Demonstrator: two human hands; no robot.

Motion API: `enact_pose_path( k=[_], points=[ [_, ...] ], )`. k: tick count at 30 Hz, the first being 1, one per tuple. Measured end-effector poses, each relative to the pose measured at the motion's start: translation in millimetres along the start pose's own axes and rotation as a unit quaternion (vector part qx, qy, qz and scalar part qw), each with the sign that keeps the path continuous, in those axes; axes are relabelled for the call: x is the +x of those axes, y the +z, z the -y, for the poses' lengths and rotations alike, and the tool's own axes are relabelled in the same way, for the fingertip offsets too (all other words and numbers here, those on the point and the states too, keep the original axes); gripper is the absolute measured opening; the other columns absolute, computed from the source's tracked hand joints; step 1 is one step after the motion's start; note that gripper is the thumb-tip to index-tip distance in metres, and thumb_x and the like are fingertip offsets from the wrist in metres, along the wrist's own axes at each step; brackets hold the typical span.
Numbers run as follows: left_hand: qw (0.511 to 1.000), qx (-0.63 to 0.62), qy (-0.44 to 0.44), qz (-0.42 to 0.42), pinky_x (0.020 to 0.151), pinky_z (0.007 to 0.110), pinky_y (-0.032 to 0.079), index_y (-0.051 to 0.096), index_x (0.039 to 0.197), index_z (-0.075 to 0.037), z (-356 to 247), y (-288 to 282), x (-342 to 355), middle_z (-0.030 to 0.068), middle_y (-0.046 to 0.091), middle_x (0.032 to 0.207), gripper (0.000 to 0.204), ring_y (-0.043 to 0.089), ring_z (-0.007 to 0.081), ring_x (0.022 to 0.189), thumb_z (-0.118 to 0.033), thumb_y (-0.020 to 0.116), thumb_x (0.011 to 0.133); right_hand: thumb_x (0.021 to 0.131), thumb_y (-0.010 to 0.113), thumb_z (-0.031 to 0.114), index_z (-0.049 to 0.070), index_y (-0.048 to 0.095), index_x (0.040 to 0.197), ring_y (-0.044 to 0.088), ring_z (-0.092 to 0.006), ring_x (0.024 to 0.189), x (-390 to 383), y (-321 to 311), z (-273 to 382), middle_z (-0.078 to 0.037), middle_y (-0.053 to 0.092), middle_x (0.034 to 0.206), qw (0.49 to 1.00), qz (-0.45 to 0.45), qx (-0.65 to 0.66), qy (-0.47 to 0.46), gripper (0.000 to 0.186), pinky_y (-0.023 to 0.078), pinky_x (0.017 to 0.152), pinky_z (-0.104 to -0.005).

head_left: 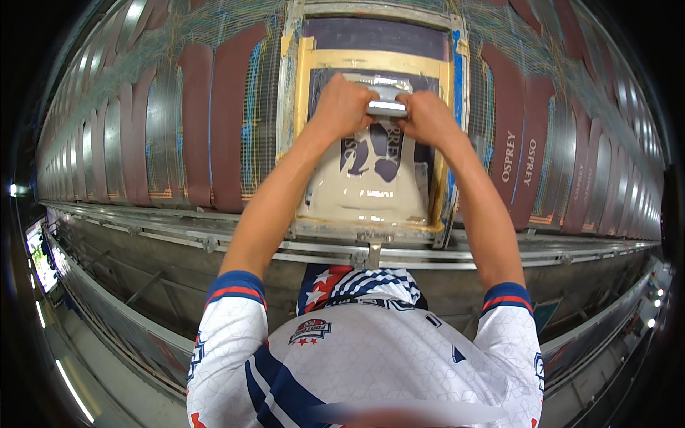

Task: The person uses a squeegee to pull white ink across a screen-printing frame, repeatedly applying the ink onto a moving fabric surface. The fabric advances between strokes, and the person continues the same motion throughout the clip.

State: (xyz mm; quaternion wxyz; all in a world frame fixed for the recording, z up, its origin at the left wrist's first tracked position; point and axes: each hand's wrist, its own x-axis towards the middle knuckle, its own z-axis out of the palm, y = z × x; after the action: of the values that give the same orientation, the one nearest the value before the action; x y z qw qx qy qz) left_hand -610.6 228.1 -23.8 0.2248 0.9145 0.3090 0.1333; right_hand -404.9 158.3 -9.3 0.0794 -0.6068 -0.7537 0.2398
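My left hand (342,105) and my right hand (429,120) are both closed around a grey squeegee (387,108), one at each end. The squeegee rests across a printing screen (288,143) with a metal frame, toward the far half of its mesh. Cream-coloured ink (357,203) lies thick over the near part of the mesh. Dark purple patches with letter shapes show through between my hands. Yellow tape (305,78) lines the inner edges of the frame. My fingertips and the squeegee's blade are partly hidden.
Maroon cut fabric pieces (232,114) lie in rows on the long table to the left. More maroon pieces (505,135), some with white lettering, are on the right. A metal rail (178,232) runs along the table's near edge, between it and my body.
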Motion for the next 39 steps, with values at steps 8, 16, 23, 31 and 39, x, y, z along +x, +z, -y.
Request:
enact_pose_path(
  k=[8, 16, 23, 31, 39],
  points=[
    [0.999, 0.033, -0.009, -0.009, 0.083, 0.039, 0.039, 0.069, 0.09, -0.013, -92, 16, -148, 0.0019, 0.064, 0.084, 0.035, 0.061, 0.0229, 0.082, -0.017, 0.084, 0.059, 0.073, 0.082, 0.023, 0.002, 0.069, 0.104, 0.066, -0.0342, 0.097, -132, 40, 79, -0.015, 0.072, 0.092, 0.995, -0.01, 0.097, -0.01, 0.039, 0.051, 0.085, -0.0477],
    [0.998, 0.031, -0.027, 0.051, 0.084, 0.039, 0.04, 0.07, 0.094, -0.013, -100, 2, -141, 0.0023, 0.064, 0.092, 0.033, 0.061, 0.0221, 0.091, -0.019, 0.081, 0.064, 0.097, 0.062, 0.042, 0.005, 0.072, 0.11, 0.065, -0.0399, 0.102, -117, 25, -72, -0.019, 0.071, 0.108, 0.855, -0.31, 0.09, 0.406, 0.041, 0.049, 0.089, -0.0482],
    [0.999, 0.025, -0.043, 0.01, 0.084, 0.039, 0.042, 0.07, 0.097, -0.013, -95, -4, -159, 0.0039, 0.065, 0.091, 0.037, 0.062, 0.0226, 0.092, -0.018, 0.082, 0.062, 0.099, 0.062, 0.041, -0.003, 0.072, 0.1, 0.063, -0.0221, 0.075, -121, 38, -90, -0.013, 0.071, 0.082, 0.848, -0.324, 0.197, 0.369, 0.045, 0.049, 0.074, -0.0368],
    [0.999, 0.027, -0.039, 0.019, 0.079, 0.044, 0.046, 0.07, 0.089, -0.013, 9, -69, -218, 0.0043, 0.068, 0.088, 0.029, 0.066, 0.0267, 0.089, -0.017, 0.084, 0.064, 0.096, 0.062, 0.038, 0.0, 0.071, 0.109, 0.067, -0.036, 0.1, -41, 71, 53, -0.021, 0.071, 0.108, 0.851, -0.343, 0.222, 0.33, 0.041, 0.05, 0.089, -0.0446],
    [0.999, 0.048, -0.019, -0.005, 0.078, 0.039, 0.043, 0.071, 0.083, -0.013, 118, -136, -306, 0.0013, 0.07, 0.082, 0.023, 0.067, 0.0235, 0.081, -0.015, 0.085, 0.065, 0.092, 0.066, 0.027, 0.006, 0.071, 0.101, 0.07, -0.0382, 0.089, 53, 129, 180, -0.018, 0.073, 0.092, 0.812, -0.408, 0.311, 0.279, 0.023, 0.053, 0.081, -0.0435]
  ],
)
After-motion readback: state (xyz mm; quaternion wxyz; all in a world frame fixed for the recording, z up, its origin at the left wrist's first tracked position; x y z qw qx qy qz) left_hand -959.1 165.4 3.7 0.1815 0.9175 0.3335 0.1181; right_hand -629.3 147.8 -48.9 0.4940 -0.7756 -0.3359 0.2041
